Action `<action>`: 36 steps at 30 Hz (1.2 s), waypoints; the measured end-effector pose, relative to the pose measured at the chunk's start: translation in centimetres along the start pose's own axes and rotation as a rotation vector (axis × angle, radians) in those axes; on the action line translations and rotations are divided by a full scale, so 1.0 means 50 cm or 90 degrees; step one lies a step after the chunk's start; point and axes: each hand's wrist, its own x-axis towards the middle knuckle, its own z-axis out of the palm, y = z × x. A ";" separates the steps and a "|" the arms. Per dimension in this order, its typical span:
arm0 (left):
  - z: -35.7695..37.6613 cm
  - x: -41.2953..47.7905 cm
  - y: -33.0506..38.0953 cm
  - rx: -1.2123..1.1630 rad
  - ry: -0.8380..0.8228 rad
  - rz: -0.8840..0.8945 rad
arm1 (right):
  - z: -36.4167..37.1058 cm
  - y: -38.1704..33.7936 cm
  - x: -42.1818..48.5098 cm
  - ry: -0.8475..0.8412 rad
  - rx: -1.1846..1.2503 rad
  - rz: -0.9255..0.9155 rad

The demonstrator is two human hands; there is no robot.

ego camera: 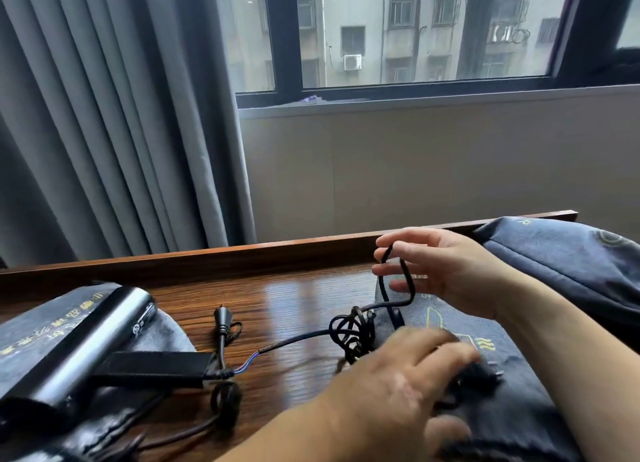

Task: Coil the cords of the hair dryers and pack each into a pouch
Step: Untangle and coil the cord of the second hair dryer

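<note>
- Your left hand (408, 375) is nearest, reaching across onto the flat pouch (512, 351). Its fingers curl over a small dark thing (479, 375), but blur hides whether they grip it. Settle that hand before you wind.
- Just beyond it, the cord (298, 339) bunches into a tangle (353, 333) at the pouch's edge. Shake this knot loose first. Winding over it probably gives a lumpy coil that will not slide into the pouch.
- Your right hand (446, 267) is raised above the tangle. Thumb and fingers lightly pinch one loop (412, 290) of the cord, and the other fingers are spread. Use that loop as your size guide and lay each new turn beside it, neither tighter nor wider.
- To the left, the cord runs over the table (277, 299) to the folded handle of the hair dryer (79, 340), which lies on a grey pouch (31, 326). Leave slack at the handle, where the coloured inner wires show.
- A second plug (220, 319) lies near that handle. Keep its lead out of your coil.
- Farthest right, a bulging pouch (571, 264) rests against the table's back edge and looks already packed.
</note>
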 end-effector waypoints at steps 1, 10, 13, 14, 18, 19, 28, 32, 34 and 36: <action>0.000 0.001 0.002 0.011 -0.015 0.026 | 0.005 0.000 -0.002 -0.010 -0.010 -0.010; -0.098 -0.022 -0.032 0.116 0.396 -0.202 | 0.015 0.031 0.012 0.002 -0.089 -0.083; -0.099 -0.040 -0.079 0.024 0.198 -0.435 | 0.017 0.040 0.016 -0.001 -0.094 -0.096; -0.097 -0.044 -0.087 -0.023 0.126 -0.455 | 0.017 0.042 0.016 -0.002 -0.089 -0.102; -0.091 -0.038 -0.094 -0.029 0.087 -0.468 | 0.024 0.040 0.016 0.013 -0.102 -0.123; -0.092 -0.035 -0.095 -0.026 0.109 -0.486 | 0.022 0.038 0.018 0.034 -0.127 -0.126; -0.130 -0.045 -0.082 0.011 0.270 -0.391 | 0.025 0.026 0.013 0.034 -0.503 -0.141; -0.140 -0.050 -0.088 0.006 0.257 -0.441 | 0.020 0.021 0.009 0.059 -0.449 -0.150; -0.140 -0.050 -0.089 -0.003 0.258 -0.435 | 0.020 0.015 0.008 0.110 -0.300 -0.144; -0.140 -0.052 -0.093 -0.028 0.278 -0.426 | 0.023 0.008 0.007 0.159 -0.158 -0.121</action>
